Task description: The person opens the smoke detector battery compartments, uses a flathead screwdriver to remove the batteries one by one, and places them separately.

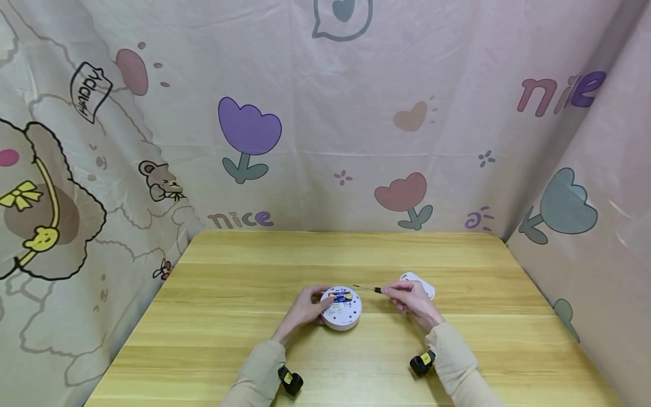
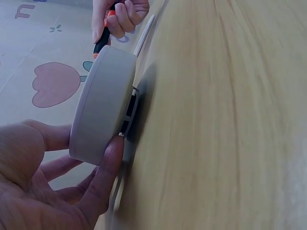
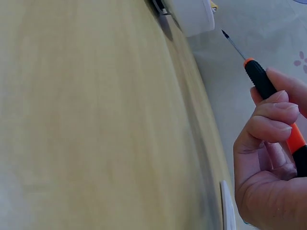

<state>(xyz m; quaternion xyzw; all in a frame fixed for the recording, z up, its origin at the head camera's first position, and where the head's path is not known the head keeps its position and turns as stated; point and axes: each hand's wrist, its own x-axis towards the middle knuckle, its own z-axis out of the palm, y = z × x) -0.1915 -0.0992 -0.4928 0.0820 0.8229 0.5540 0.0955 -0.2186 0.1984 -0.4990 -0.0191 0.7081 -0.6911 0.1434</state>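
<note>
A round white device (image 1: 341,315) has blue-and-yellow batteries (image 1: 339,296) set in its upper face. My left hand (image 1: 307,308) grips it at its left side, the thumb reaching onto the upper face. In the left wrist view the device's thick rim (image 2: 103,103) shows, with fingers on both of its faces and a dark slotted part on its underside. My right hand (image 1: 413,301) holds a thin screwdriver (image 3: 261,79) with a black and orange handle. Its tip points left, just apart from the device's edge.
A flat white rounded plate (image 1: 421,284) lies on the wooden table (image 1: 244,282), partly behind my right hand. Black wrist cameras (image 1: 290,380) are worn at both sleeves. A printed cloth curtain (image 1: 325,141) hangs behind the table and along both sides.
</note>
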